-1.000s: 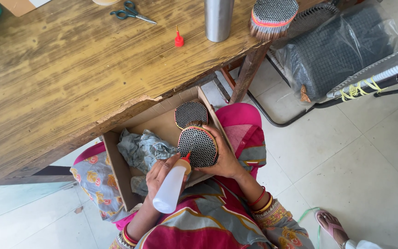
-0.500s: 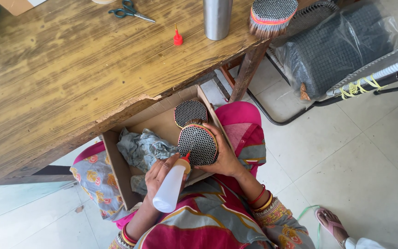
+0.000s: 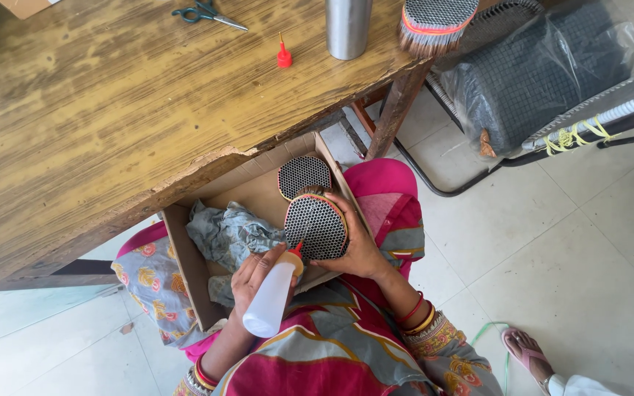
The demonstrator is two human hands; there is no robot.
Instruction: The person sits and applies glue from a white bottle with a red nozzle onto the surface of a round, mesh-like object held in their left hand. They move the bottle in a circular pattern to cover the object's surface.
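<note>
My left hand [image 3: 252,273] grips a white squeeze bottle [image 3: 269,302] with a red nozzle, its tip touching the lower rim of a round black mesh disc [image 3: 315,226]. My right hand [image 3: 357,248] holds that disc upright from its right side. Both hands work over a shallow cardboard box [image 3: 185,257] resting on my lap. A second mesh disc [image 3: 304,174] lies in the box just behind the held one. A crumpled grey cloth [image 3: 225,233] fills the box's left part.
A worn wooden table [image 3: 111,117] spans the upper left, with scissors [image 3: 207,13], a red nozzle cap [image 3: 284,55], a steel tumbler [image 3: 348,28] and a mesh-topped brush piece [image 3: 438,22]. A plastic-wrapped roll of black mesh [image 3: 544,73] lies on a chair at right. Another person's sandalled foot [image 3: 526,350] is at lower right.
</note>
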